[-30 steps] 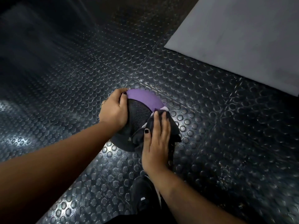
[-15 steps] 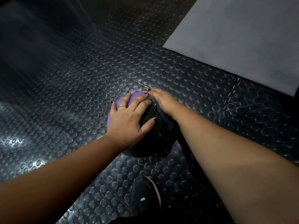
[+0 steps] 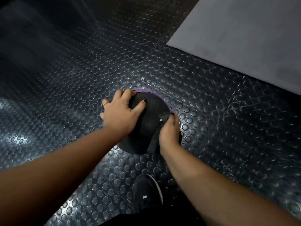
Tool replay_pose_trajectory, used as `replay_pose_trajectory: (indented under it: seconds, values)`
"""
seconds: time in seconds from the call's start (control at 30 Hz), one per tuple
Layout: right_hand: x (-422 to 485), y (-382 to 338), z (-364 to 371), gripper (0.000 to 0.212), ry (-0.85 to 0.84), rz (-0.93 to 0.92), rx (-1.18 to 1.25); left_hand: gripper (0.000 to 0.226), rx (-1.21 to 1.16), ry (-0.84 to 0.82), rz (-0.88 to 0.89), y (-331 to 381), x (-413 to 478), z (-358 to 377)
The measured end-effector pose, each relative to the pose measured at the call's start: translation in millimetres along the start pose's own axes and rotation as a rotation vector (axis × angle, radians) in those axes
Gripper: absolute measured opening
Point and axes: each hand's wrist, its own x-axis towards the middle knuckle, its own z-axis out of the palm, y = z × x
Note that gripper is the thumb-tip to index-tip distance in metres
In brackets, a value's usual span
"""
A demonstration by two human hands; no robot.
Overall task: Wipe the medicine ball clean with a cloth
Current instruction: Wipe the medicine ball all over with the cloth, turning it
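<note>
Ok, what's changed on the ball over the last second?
The right hand swept the cloth to the far side of the medicine ball, then drew it back to the near right. The left hand slid over the top and back left. The ball's spot and the grey mat stayed.

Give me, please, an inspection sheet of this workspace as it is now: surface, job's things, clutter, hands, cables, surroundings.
Surface: studded rubber floor, dark and glossy.
Job's things: black-and-purple medicine ball on the floor; dark cloth lies against its right side.
Clutter: nothing seen.
Hands: left hand rests spread on the ball; right hand holds the cloth against the ball.
Cables: nothing seen.
Surroundings: grey mat at the far right; black shoe on the person's side of the ball.
</note>
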Motion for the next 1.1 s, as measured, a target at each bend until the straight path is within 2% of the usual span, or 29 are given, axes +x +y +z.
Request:
replay_pose_trajectory:
  seconds: [0.07,0.17,0.23,0.3,0.37,0.47,0.53,0.6,0.7,0.77,0.87,0.93,1.0,1.1]
  values:
    - [30.7,-20.6,-2.0,0.062,-0.163,-0.059,-0.137,0.057,-0.009,-0.026,0.116,-10.1,10.9,-6.8]
    - [55.3,-55.0,4.8,0.045,-0.47,-0.249,-0.379,0.061,-0.077,-0.083,0.263,-18.6,11.5,-3.5]
    - [56.2,-71.0,12.9,0.045,-0.544,-0.402,-0.554,0.06,-0.105,-0.071,0.301,-19.3,0.4,6.8]
    - [48.1,-74.9,11.9,0.044,-0.545,-0.53,-0.639,0.048,-0.183,-0.035,0.241,-22.7,-7.4,10.5]
    - [36.8,-63.1,1.6,0.043,-0.529,-0.618,-0.593,0.037,-0.26,-0.024,0.128,-26.8,-5.4,7.0]
    - [10.4,-22.5,-20.1,0.046,-0.328,-0.548,-0.385,0.036,-0.318,-0.054,0.009,-28.1,5.6,1.9]
    - [-12.3,6.2,-26.7,0.048,-0.233,-0.503,-0.242,0.044,-0.317,-0.059,0.028,-23.6,8.1,0.8]
    - [-22.1,22.8,-28.2,0.048,-0.179,-0.478,-0.141,0.052,-0.267,-0.074,0.056,-17.0,6.1,3.4]
    - [-6.7,10.9,-31.6,0.049,-0.137,-0.435,-0.07,0.055,-0.113,-0.107,0.0,-5.5,1.7,9.7]
    - [2.9,-14.9,-30.5,0.046,-0.205,-0.537,-0.163,0.054,-0.044,-0.132,-0.031,-1.0,3.3,9.7]
    - [3.7,-58.3,-10.6,0.046,-0.321,-0.794,-0.537,0.047,0.042,-0.184,-0.093,-0.6,10.6,6.7]
    - [-8.4,-72.4,0.6,0.052,-0.341,-0.879,-0.75,0.047,0.049,-0.227,-0.149,-2.4,16.2,1.7]
    - [-29.5,-65.3,-0.7,0.052,-0.362,-0.947,-0.819,0.051,0.03,-0.246,-0.174,-8.5,24.7,-2.5]
    - [-63.3,-22.0,-24.0,0.053,-0.362,-1.104,-0.922,0.073,0.048,-0.306,-0.185,-16.8,36.5,-8.1]
